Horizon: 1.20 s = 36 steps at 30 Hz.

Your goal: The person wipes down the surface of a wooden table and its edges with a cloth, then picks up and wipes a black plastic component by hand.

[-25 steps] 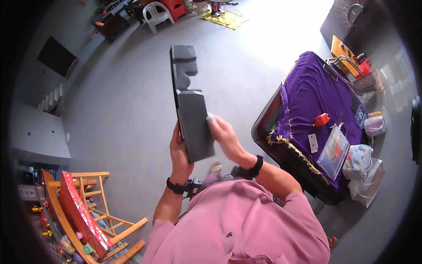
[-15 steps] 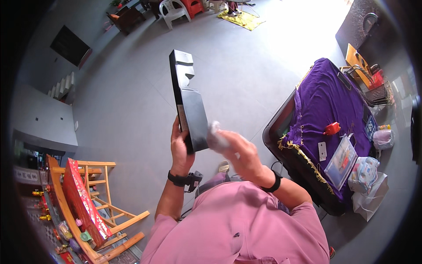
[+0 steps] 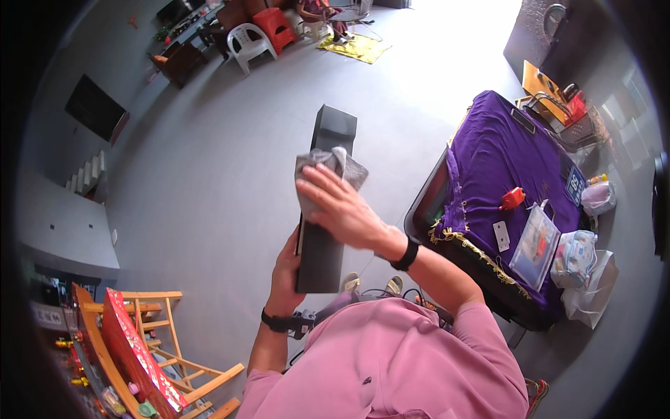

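A long black box-shaped object [image 3: 322,262] is held up in front of my body, its far end pointing away from me; I cannot tell its exact kind. My left hand [image 3: 285,272] grips it by the left side near the close end, the fingers partly hidden behind it. A crumpled grey cloth [image 3: 356,172] lies across the object's upper middle. My right hand [image 3: 342,206] presses that cloth against the face, fingers stretched over it and the thumb hidden.
At right stands a table with a purple cloth [image 3: 481,160], holding a phone [image 3: 523,121], a red item [image 3: 512,198] and a clear pouch [image 3: 536,244]. Wooden furniture [image 3: 171,335] is at lower left. Further off are a white chair [image 3: 250,46], a red stool [image 3: 274,29] and a seated person.
My right hand has brought the cloth from beside the object's near right edge onto its upper middle. The object has shifted right and nearer, and its face looks darker.
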Each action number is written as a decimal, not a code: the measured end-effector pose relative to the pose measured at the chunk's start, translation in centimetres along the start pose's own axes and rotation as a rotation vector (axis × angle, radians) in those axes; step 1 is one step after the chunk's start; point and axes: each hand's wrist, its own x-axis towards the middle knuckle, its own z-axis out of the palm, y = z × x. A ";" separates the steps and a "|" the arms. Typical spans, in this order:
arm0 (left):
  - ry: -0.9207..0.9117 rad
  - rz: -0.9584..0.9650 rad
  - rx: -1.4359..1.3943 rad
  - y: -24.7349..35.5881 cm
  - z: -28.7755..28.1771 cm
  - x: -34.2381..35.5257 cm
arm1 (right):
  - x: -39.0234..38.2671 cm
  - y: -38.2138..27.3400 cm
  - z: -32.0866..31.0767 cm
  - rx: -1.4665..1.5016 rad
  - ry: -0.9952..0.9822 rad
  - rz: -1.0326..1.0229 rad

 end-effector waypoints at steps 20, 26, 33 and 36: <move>-0.114 -0.181 0.213 0.5 -2.6 -3.1 | 0.8 10.8 -7.1 1.031 0.249 0.702; -0.190 -0.234 0.106 0.8 -1.8 -2.5 | 0.0 10.4 -6.1 1.211 0.392 0.753; -0.247 -0.185 0.629 0.6 -0.2 -1.1 | -0.1 11.4 -1.4 0.963 0.732 0.809; -0.197 -0.158 0.544 -0.3 -0.4 -0.6 | -0.8 11.3 0.8 0.968 0.746 0.729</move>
